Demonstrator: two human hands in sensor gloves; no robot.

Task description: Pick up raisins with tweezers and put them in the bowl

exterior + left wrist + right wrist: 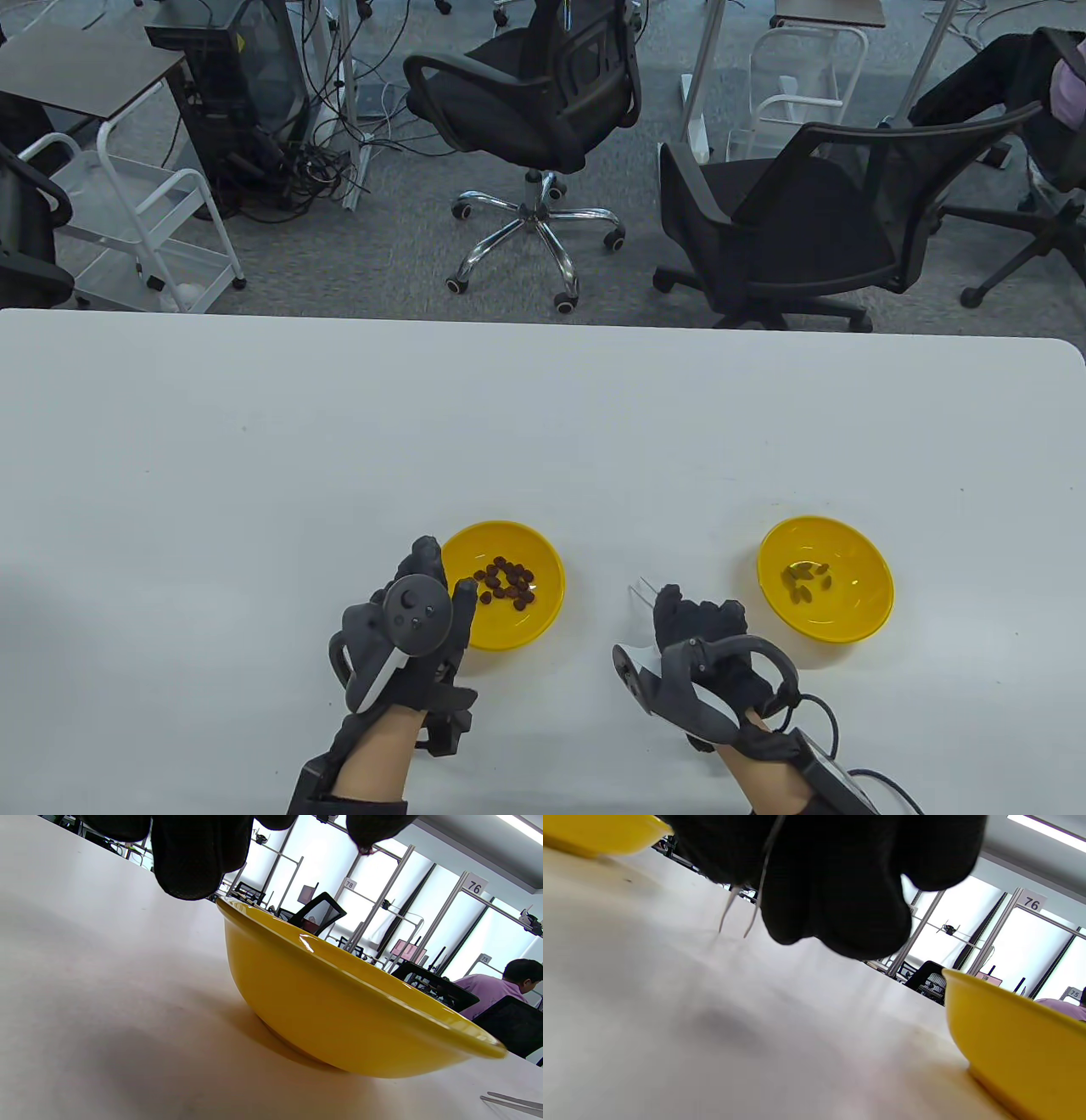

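A yellow bowl (543, 611) at the left holds several dark raisins (507, 583). A second yellow bowl (865, 611) at the right holds several raisins (806, 580). My left hand (424, 607) rests at the left bowl's near-left rim, fingers on or just over the edge; the bowl fills the left wrist view (339, 1014). My right hand (696, 628) lies between the bowls and holds metal tweezers (640, 588) whose two tips point away and stand apart. In the right wrist view the tweezers (742, 908) hang empty above the table, with the right bowl (1009, 1039) beside them.
The white table (339, 467) spreads far beyond the bowls. Its far edge runs across the middle of the table view. Office chairs (543, 110) and carts (144, 221) stand on the floor behind it.
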